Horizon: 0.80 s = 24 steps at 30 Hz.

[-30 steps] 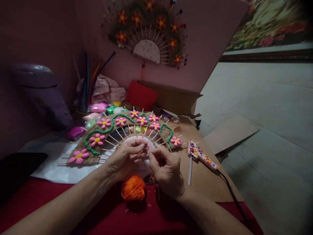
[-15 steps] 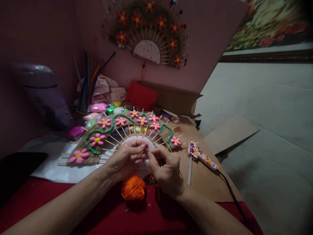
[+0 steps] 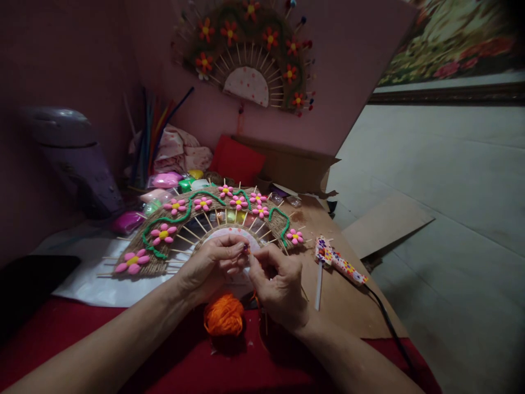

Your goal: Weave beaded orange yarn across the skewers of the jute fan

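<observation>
My left hand [image 3: 219, 260] is closed, pinching a small dark bead [image 3: 246, 248] between thumb and forefinger. Close against it, my right hand [image 3: 279, 284] is also closed, its fingertips on a bit of orange yarn at the bead. Orange strands hang below the right hand. Beneath both wrists, a ball of orange yarn [image 3: 223, 315] rests on the red cloth [image 3: 180, 350]. Behind the hands lies a fan-shaped decoration [image 3: 184, 219] of twine and thin sticks, with pink flowers and green wavy stems; the hands hide part of its white centre.
A flower-patterned glue gun [image 3: 338, 262] with a black cord lies on cardboard [image 3: 344, 312] at the right. Packets of coloured clay [image 3: 166, 180] sit behind the fan at left, near a purple bottle [image 3: 77, 164]. A similar fan [image 3: 246, 54] hangs on the wall.
</observation>
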Motion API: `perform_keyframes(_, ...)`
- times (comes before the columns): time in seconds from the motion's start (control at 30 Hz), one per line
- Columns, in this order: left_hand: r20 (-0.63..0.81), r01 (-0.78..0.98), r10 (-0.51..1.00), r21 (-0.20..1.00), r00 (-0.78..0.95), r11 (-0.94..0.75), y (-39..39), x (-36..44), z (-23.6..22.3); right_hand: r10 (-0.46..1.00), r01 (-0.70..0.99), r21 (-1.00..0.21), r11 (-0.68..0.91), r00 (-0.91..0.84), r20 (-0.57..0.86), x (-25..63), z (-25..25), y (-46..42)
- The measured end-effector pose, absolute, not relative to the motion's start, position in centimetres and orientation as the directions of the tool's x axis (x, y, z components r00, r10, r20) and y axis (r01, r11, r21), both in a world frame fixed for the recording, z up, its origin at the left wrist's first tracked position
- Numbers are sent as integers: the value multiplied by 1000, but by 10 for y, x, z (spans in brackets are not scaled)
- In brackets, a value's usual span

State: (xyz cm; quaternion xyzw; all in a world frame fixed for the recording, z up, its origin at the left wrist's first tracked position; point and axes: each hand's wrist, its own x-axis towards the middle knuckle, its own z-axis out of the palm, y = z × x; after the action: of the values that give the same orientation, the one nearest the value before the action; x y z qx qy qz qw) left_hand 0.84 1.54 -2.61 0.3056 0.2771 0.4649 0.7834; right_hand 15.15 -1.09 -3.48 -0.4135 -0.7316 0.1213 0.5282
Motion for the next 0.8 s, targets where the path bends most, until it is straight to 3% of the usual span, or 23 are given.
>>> perform_keyframes(0.8,-168,-537,886,741,432,402,14,8,-25,718,464,-605,647,-106,688,151,-36,-9)
